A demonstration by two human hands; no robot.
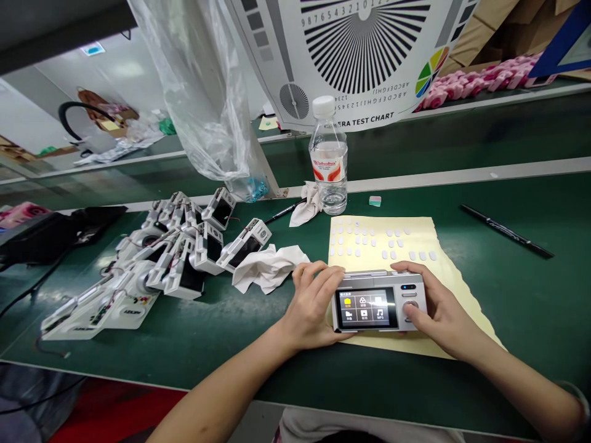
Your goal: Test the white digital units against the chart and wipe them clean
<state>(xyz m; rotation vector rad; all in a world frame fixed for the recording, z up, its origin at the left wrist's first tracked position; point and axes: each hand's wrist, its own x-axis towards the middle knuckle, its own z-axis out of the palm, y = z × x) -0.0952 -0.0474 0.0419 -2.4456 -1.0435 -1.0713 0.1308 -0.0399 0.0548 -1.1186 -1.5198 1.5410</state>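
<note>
Firmly gripped in two hands: a camera with its menu lit

At the near side of the green bench (pixel 530 295), a silver camera (pixel 369 304) is held over the lower part of a yellow sheet (pixel 420 237), its screen turned toward the wearer. Its left end is grasped by the left hand (pixel 310 304), with fingers laid along the top. Its right end is clasped by the right hand (pixel 441 314), whose index finger is set on the top edge and whose thumb is placed on the round control. Whether the bench is touched by the camera cannot be told. Six icons are shown on the screen, the upper-left one in yellow.

Beyond the camera, the sheet is dotted with small white tabs (pixel 373 243). To the left, a crumpled cloth (pixel 268 269) is seen just beside a heap of white housings (pixel 178 264). Farther back, a black marker (pixel 506 231) is laid at the right, and a capped bottle (pixel 329 160) is stood upright near the bench's rear edge. Behind it, a test chart (pixel 364 55) is hung, partly covered by the bottle.
</note>
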